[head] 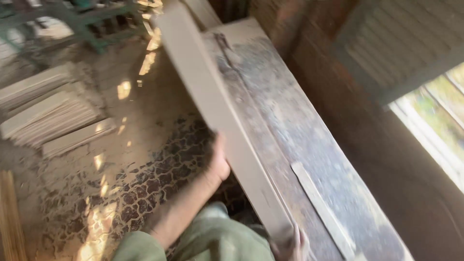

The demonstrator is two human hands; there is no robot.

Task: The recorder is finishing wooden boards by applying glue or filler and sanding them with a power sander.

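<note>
Long pale wooden plank [212, 106] runs 11 to 5 o'clock over dusty workbench [309, 140]. Left hand [217, 162] clasps its mid-edge; right hand [292, 246] grips near end. Looks stiff, unwieldy; hold both spots.

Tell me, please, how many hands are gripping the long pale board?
2: the left hand grips the long pale board about midway along its left edge; the right hand holds its near end, partly cut off by the frame.
</note>
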